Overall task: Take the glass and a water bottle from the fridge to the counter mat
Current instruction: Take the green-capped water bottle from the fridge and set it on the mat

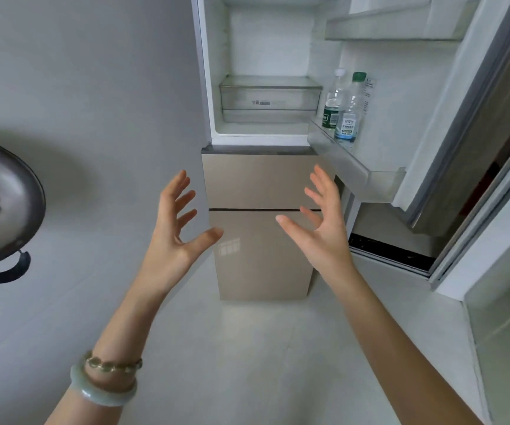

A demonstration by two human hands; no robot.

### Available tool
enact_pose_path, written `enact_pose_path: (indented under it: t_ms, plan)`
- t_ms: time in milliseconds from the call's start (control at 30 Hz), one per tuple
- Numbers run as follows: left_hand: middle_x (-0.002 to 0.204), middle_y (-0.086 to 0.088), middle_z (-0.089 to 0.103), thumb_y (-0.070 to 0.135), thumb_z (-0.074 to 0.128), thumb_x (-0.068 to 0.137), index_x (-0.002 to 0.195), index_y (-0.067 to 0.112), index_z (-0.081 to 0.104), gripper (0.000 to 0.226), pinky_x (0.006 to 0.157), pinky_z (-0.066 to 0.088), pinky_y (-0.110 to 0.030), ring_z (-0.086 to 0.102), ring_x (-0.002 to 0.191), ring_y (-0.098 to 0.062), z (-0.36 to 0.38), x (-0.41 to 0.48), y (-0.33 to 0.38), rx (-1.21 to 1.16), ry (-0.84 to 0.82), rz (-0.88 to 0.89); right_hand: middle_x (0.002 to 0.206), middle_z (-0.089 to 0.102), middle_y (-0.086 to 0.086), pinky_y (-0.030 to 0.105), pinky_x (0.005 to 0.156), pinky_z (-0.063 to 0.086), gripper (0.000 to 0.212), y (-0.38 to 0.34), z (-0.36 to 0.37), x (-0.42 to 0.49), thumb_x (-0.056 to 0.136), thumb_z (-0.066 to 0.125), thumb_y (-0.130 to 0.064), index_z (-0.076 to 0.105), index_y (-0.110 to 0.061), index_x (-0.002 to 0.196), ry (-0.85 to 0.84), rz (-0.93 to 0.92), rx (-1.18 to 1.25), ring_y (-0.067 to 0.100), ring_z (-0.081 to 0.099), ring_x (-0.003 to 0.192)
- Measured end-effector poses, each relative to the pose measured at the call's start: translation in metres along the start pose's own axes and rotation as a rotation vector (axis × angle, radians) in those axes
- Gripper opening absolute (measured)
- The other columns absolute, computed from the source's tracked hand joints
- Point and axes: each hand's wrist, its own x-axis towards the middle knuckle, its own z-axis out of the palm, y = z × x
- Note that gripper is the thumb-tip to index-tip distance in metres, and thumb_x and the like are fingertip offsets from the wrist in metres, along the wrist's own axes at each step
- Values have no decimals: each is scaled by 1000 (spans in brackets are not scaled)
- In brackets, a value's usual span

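The fridge [262, 179] stands straight ahead with its upper door [450, 124] swung open to the right. Two clear water bottles stand in the lower door shelf [355, 167]: one with a white cap and green label [333, 102], one with a green cap and pale label [350, 115]. No glass shows in the fridge. My left hand [175, 231] and my right hand [324, 222] are raised in front of the closed beige lower drawers, fingers spread, holding nothing. Both hands are below and left of the bottles.
Inside the upper compartment sits a clear crisper drawer [270, 98]. An upper door shelf [394, 24] holds nothing visible. A dark round wok [5, 204] hangs on the grey wall at left. A sliding door frame [468, 265] runs along the right. Pale floor tiles lie below.
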Motion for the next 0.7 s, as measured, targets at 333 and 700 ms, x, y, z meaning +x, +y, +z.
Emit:
enact_pose_path:
  t_ms: [333, 700]
  plan:
    - [153, 16, 28, 24, 71, 77, 147, 36, 21, 88, 109, 38, -26, 36, 136, 2, 27, 112, -69, -32, -93, 3, 142, 35, -28, 33, 109, 41, 86, 65, 11, 97, 76, 75, -20, 27, -39, 144, 72, 8, -63, -4, 39, 132]
    - [148, 22, 32, 20, 72, 75, 146, 35, 26, 86, 110, 39, -32, 39, 134, 2, 83, 273, -124, -123, -150, 98, 147, 33, -20, 23, 106, 39, 87, 113, -8, 237, 78, 77, -14, 26, -45, 141, 166, -53, -129, -5, 39, 131]
